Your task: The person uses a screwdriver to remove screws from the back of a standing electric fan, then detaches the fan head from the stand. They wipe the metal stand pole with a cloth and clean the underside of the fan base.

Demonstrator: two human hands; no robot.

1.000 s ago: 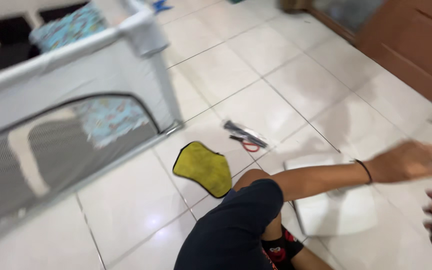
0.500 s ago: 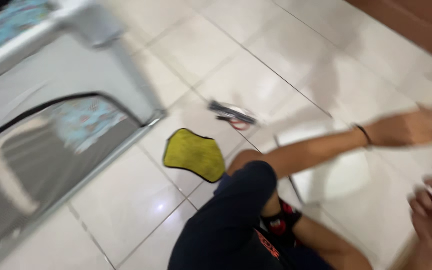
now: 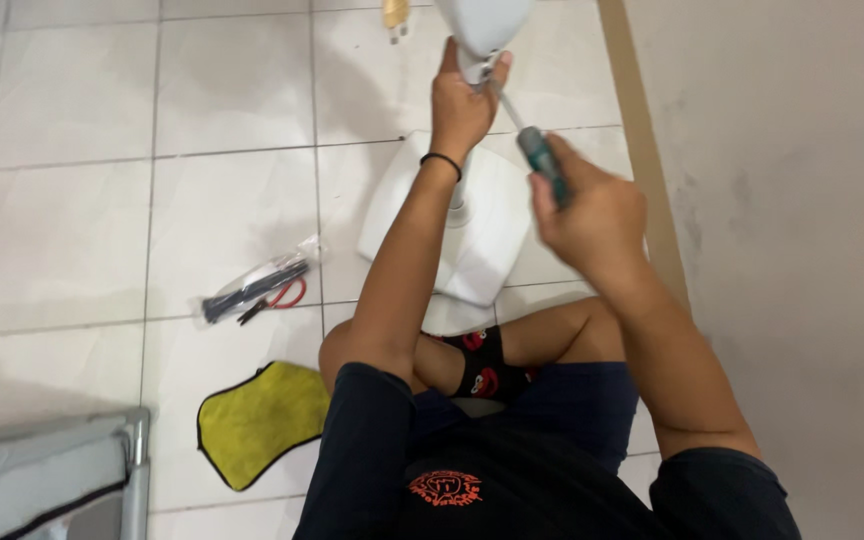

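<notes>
Two hands are in view: the left hand (image 3: 460,100) and the right hand (image 3: 588,210). One screwdriver (image 3: 535,148) with a dark green handle. One white fan housing (image 3: 480,28) (cut off by the top edge) and one white base (image 3: 487,235). One yellow cloth (image 3: 260,420) on the floor. One clear bag (image 3: 258,288) holding what looks like a single bundle of black ties and one red-handled tool. One black wristband (image 3: 441,160). One grey frame corner (image 3: 47,480).
</notes>
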